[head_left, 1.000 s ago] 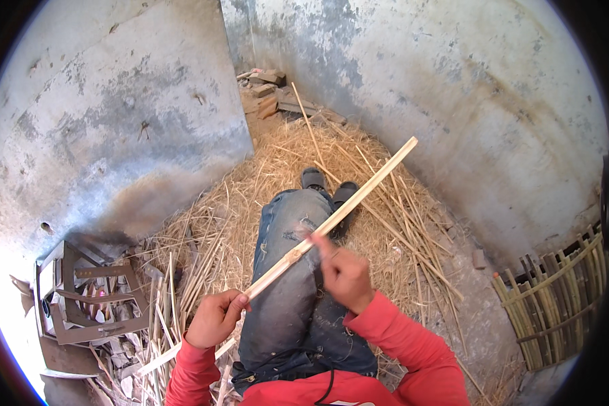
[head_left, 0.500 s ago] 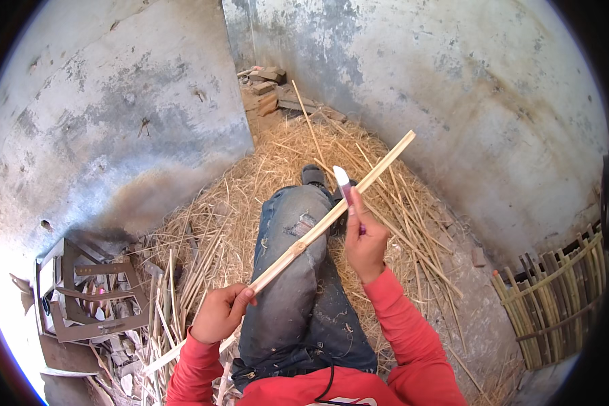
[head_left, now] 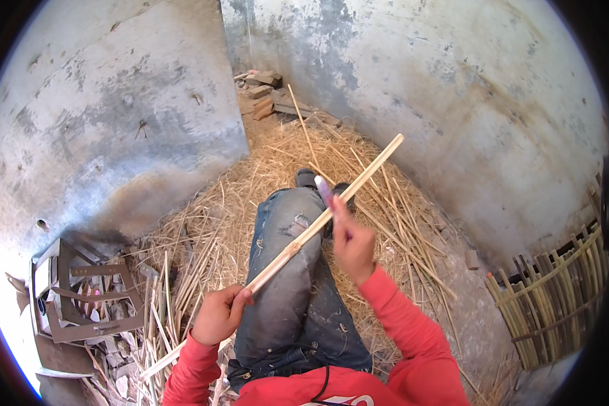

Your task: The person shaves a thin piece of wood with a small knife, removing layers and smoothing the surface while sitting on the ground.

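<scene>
A long pale bamboo strip (head_left: 293, 248) slants across my thighs, its far end up and to the right. My left hand (head_left: 215, 315) is closed round its lower part, thumb on top. In my right hand (head_left: 354, 245), slightly blurred, is a knife (head_left: 325, 192) with a whitish tip and a purple lower part. The knife lies across the strip's upper half, and my fingers are close against the wood there. Most of its handle is hidden in my grip.
Straw-like shavings (head_left: 277, 160) and long split sticks (head_left: 413, 247) cover the floor round my legs. At left stands a dark metal frame (head_left: 95, 331) among scraps. A slatted bamboo panel (head_left: 555, 298) leans at right. Bricks (head_left: 260, 86) lie by the far wall corner.
My right hand and the knife have shifted slightly left and down along the strip. The left hand keeps its hold, with the strip at nearly the same slant.
</scene>
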The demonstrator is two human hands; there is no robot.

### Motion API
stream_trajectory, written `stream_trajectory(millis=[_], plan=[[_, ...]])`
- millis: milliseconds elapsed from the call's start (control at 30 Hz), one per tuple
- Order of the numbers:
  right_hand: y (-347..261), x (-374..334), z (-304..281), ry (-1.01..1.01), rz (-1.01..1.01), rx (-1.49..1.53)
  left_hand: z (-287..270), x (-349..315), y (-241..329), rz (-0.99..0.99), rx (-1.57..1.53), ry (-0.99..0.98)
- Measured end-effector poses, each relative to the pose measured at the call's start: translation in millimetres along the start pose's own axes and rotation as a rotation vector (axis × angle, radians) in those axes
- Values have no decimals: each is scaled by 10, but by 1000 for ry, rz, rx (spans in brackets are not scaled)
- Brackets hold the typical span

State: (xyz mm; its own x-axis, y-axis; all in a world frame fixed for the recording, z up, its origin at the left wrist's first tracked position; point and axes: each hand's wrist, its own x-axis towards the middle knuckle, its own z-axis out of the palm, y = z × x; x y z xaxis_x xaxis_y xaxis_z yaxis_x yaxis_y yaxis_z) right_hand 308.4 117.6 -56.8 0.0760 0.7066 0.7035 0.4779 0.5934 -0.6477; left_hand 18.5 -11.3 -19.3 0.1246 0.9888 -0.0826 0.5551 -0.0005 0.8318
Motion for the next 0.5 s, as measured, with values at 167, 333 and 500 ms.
stream_trajectory(millis=[167, 333, 500], plan=[[-182, -214, -35, -131, -92, -29, -24, -72, -103, 7, -39, 2], [-129, 7, 38, 42, -21, 102, 60, -11, -23, -36, -92, -22], [-285, -189, 76, -54, -18, 61, 67, -24, -124, 2, -58, 34]])
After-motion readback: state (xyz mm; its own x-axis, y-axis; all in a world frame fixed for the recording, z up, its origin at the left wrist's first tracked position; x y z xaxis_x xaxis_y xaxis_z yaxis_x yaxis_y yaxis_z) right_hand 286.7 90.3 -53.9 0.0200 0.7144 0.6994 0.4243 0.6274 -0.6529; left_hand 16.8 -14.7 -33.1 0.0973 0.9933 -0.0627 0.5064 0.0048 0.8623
